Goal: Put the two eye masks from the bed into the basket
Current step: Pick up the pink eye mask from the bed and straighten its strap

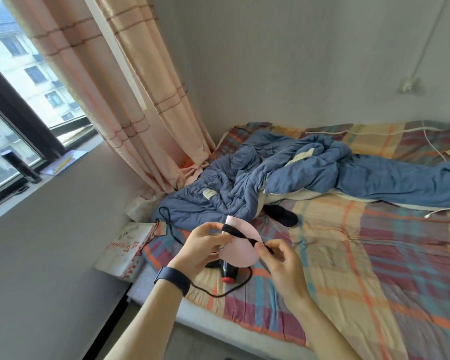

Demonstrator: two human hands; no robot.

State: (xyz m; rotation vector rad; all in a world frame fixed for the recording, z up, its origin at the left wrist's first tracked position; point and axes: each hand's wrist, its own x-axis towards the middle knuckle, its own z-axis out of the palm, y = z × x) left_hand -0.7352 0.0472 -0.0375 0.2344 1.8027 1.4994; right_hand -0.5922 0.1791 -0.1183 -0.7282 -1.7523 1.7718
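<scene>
Head view: left hand (205, 240) and right hand (278, 258) both pinching pink eye mask (240, 252) by strap. Black eye mask (281, 215) on bed (361, 255), half under quilt (283, 175); risk of overlooking. Basket not visible.

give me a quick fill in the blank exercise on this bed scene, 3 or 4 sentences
1. The pink eye mask is held by ____ hands, the left hand and the right hand.
2. The black eye mask lies on the plaid sheet beside the ____ quilt.
3. A dark watch sits on the ____ wrist.
4. The strap across the pink mask is ____ in colour.

Missing words: both; blue; left; black
</scene>
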